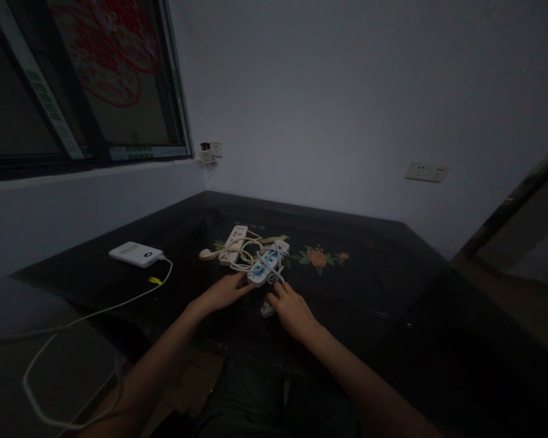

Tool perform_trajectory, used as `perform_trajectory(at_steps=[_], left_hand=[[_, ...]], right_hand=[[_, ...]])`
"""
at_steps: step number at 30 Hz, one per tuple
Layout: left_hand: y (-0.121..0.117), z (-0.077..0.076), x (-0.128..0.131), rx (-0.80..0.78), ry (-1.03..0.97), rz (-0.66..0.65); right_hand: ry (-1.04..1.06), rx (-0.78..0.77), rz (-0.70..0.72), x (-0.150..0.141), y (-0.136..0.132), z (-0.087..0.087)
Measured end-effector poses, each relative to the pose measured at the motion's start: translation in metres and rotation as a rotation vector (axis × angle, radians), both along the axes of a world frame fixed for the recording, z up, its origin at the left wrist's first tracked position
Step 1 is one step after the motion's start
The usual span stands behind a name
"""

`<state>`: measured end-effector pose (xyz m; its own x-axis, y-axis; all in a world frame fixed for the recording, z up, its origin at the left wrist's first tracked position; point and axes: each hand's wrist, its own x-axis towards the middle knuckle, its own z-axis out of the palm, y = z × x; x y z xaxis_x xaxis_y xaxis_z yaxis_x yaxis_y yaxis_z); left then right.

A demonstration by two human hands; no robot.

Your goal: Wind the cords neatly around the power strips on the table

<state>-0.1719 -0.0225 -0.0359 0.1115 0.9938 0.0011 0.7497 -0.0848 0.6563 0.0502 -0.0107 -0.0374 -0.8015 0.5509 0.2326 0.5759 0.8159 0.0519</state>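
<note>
A white power strip with blue socket faces lies on the dark table, its pale cord looped over and around it. My left hand grips the strip's near left corner, thumb at the end and fingers along the side, partly hidden. At the near right, my right hand has its fingers bent onto the cord close to the strip. The cord's plug rests on the table just under those fingers. Beyond the left hand, a second, cream power strip lies with its own cord coiled over it.
A cream plug lies left of the strips. Further left is a white power bank with a white cable running off the table's edge. Flower patterns decorate the tabletop. Wall sockets are behind it.
</note>
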Motion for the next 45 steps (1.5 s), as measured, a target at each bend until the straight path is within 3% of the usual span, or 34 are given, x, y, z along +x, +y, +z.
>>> perform_trajectory(at_steps=[5, 10, 13, 17, 20, 22, 25, 29, 35, 45], left_hand=[[-0.006, 0.015, -0.009, 0.036, 0.142, 0.087], [-0.006, 0.029, -0.024, 0.256, 0.113, 0.226], [0.009, 0.038, -0.032, 0.342, 0.171, 0.329], [0.051, 0.044, -0.035, 0.315, 0.304, 0.372], [0.081, 0.039, -0.033, 0.215, 0.399, 0.404], [0.092, 0.032, -0.032, 0.117, 0.448, 0.428], [0.098, 0.022, -0.034, -0.005, 0.494, 0.452], [0.103, 0.015, -0.042, -0.089, 0.524, 0.426], [0.105, 0.011, -0.053, -0.103, 0.555, 0.328], [0.098, 0.002, -0.057, -0.023, 0.535, 0.344]], right_hand=[[0.024, -0.092, -0.107, 0.001, -0.006, 0.001], [0.181, -0.217, -0.146, 0.015, -0.014, 0.009], [0.346, -0.218, -0.113, 0.020, -0.014, 0.012], [0.513, -0.088, -0.109, 0.012, 0.002, 0.013], [0.503, -0.069, -0.180, -0.001, 0.022, 0.008], [0.474, -0.168, -0.231, -0.010, 0.035, 0.003], [0.459, -0.350, -0.249, -0.021, 0.047, -0.005], [0.414, -0.447, -0.267, -0.032, 0.051, -0.007], [0.311, -0.469, -0.334, -0.041, 0.051, -0.001], [0.345, -0.342, -0.404, -0.050, 0.047, -0.004]])
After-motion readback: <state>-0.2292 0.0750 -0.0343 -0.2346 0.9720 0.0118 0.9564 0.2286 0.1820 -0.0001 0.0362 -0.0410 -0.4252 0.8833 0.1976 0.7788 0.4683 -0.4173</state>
